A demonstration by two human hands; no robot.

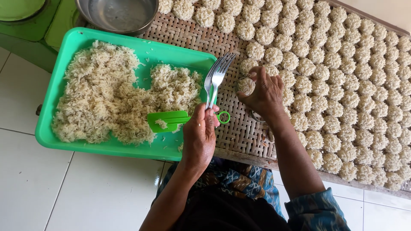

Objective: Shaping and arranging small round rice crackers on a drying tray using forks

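Observation:
My left hand (199, 133) grips two metal forks (217, 76) by their handles, tines pointing up over the edge of the green tray (55, 85). A green plastic scoop (169, 119) lies on the tray rim beside that hand. The tray holds a heap of cooked rice (107, 96). My right hand (264, 92) rests on the woven bamboo mat (195, 36), fingers around a small round ring mould filled with rice (245, 85).
Several rows of round rice cakes (342, 77) cover the mat to the right. A steel bowl (117, 15) stands at the top. A green stand (30, 30) is at the upper left. White floor tiles (43, 184) lie below.

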